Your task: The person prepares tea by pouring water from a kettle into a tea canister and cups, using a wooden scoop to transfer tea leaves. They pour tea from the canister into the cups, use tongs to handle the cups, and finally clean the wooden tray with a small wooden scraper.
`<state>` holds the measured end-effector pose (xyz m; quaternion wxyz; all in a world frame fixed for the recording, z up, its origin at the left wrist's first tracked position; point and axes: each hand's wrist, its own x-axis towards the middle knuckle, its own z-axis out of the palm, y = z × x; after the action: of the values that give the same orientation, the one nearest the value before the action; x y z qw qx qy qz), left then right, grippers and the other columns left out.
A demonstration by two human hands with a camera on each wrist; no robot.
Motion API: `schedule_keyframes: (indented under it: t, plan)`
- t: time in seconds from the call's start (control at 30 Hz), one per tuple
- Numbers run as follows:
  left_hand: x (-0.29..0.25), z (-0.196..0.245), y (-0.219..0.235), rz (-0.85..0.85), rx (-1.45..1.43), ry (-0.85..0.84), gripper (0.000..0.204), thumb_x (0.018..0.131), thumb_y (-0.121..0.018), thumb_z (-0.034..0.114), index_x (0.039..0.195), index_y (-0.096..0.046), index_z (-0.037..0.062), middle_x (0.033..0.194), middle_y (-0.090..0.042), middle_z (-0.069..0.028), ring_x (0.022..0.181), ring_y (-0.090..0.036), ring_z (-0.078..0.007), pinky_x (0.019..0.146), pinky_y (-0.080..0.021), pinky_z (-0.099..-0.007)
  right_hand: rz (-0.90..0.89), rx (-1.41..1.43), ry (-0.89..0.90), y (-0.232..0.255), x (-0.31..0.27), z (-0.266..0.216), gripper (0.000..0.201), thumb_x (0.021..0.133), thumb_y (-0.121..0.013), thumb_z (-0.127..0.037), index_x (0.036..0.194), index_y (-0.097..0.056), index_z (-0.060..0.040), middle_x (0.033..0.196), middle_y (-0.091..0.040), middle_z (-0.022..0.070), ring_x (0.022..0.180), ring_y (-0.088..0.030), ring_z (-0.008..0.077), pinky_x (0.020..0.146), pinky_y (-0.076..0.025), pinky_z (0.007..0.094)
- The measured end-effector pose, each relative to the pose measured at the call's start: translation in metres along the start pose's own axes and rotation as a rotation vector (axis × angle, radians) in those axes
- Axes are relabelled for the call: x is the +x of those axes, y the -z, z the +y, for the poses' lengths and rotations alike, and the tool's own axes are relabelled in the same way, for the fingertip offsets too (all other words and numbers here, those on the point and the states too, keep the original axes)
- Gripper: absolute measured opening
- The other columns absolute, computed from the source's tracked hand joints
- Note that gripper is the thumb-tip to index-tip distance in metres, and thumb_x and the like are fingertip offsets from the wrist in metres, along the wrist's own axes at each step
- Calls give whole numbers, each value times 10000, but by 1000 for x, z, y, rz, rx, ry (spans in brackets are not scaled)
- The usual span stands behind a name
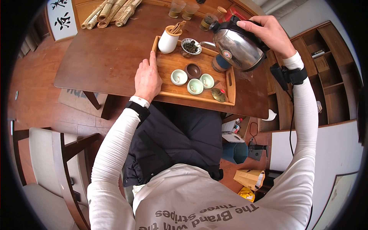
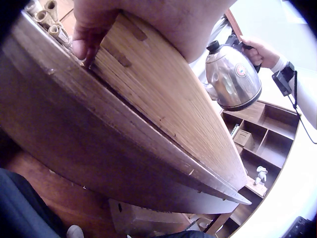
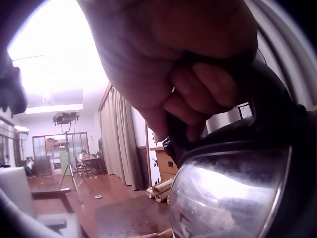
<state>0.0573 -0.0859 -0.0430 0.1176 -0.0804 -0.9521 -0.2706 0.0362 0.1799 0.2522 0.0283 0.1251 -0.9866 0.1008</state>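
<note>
My right hand (image 1: 270, 36) grips the black handle of a steel kettle (image 1: 239, 46); in the right wrist view the fingers (image 3: 198, 89) curl round it. The kettle's spout points left, at a patterned bowl (image 1: 191, 46) holding dark leaves. My left hand (image 1: 148, 79) rests at the left edge of the wooden tray (image 1: 191, 95), its index finger extended along the rim. On the tray stand a white jar (image 1: 168, 41) with wooden tools, several pale green cups (image 1: 179, 77), a brown cup (image 1: 193, 71), a blue-banded vessel (image 1: 220, 63) and a small patterned object (image 1: 218, 95).
Rolled bamboo mats (image 1: 111, 11) lie at the back left of the table (image 1: 96, 57). Glasses (image 1: 177, 8) and a red box (image 1: 234, 14) stand at the back. Shelves (image 1: 326, 69) are on the right, a chair (image 1: 57, 161) at the left, a blue bin (image 1: 235, 153) below.
</note>
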Motion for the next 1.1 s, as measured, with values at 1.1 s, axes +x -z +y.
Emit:
schedule_keyframes:
  t: [1.1]
  plan:
    - [-2,0,0,41,-69,-6,659,898,-583,9,1523,-377,-17,1086,-596,-212,1044,-599,-382,889,-524,-476,-10,40,36,-8,15,-15,553,919,-733,-524,992,-765,24,794,-698,36,700,-632,93,649,-516,267]
